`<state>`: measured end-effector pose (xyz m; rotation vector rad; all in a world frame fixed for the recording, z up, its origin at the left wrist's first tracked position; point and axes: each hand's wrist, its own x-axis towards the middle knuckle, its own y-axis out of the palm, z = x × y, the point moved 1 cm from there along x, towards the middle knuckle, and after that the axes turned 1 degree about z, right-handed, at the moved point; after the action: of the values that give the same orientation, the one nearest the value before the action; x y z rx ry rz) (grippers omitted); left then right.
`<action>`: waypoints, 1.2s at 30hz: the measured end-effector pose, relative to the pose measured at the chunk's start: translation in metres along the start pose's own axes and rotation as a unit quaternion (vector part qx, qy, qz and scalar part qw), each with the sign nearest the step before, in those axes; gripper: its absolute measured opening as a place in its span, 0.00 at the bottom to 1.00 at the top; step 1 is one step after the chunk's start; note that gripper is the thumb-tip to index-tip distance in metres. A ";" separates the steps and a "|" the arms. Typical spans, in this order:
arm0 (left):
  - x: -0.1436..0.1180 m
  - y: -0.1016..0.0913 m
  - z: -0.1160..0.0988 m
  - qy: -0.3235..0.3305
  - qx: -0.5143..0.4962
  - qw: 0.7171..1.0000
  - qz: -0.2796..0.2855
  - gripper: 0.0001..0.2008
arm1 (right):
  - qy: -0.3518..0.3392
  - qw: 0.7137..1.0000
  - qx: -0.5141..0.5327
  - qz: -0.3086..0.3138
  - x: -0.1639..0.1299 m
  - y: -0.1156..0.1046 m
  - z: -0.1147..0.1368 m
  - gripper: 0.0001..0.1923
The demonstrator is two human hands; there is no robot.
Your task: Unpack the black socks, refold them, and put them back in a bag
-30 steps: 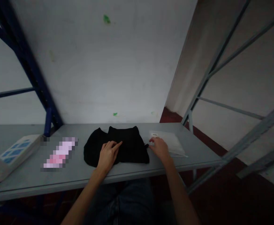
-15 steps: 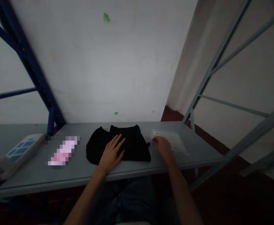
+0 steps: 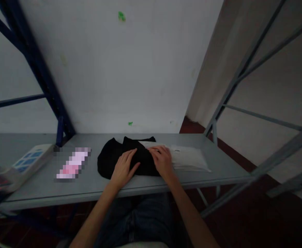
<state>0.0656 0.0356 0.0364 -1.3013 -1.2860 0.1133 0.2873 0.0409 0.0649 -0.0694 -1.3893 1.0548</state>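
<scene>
Two hands rest on a black cloth (image 3: 120, 155) lying folded and rumpled at the middle of a grey shelf (image 3: 94, 187), near its front edge. Left hand (image 3: 123, 168) lies flat on the cloth, fingers spread, gripping nothing. Right hand (image 3: 162, 159) presses on the near end of a clear plastic bag (image 3: 189, 159), which overlaps the cloth's right side; fingers loosely extended. Cloth is matte, dark, without visible markings.

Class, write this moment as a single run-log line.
left hand: flat on black garment | right hand: on clear plastic bag, its edge over garment | surface: grey shelf
</scene>
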 end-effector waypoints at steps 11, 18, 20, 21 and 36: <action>-0.007 -0.007 0.002 0.019 -0.048 0.995 -0.081 0.12 | -0.115 0.993 0.037 0.003 -0.012 0.020 0.038 0.16; -0.007 -0.004 0.002 -0.006 -0.068 0.995 -0.073 0.12 | -0.106 0.992 0.039 0.056 -0.010 0.017 0.043 0.14; -0.008 -0.006 0.002 -0.004 -0.072 0.993 -0.089 0.11 | -0.109 0.991 0.043 0.059 -0.010 0.018 0.046 0.13; -0.008 -0.007 0.003 -0.001 -0.073 0.993 -0.093 0.11 | -0.108 0.992 0.044 0.056 -0.009 0.019 0.047 0.12; -0.009 -0.018 0.006 -0.124 -0.043 0.960 -0.247 0.10 | 0.010 1.000 -0.007 0.028 -0.003 -0.003 -0.012 0.12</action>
<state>0.0477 0.0271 0.0426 -1.0224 -1.8134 -0.1378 0.2993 0.0437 0.0607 -0.1301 -1.3849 1.0885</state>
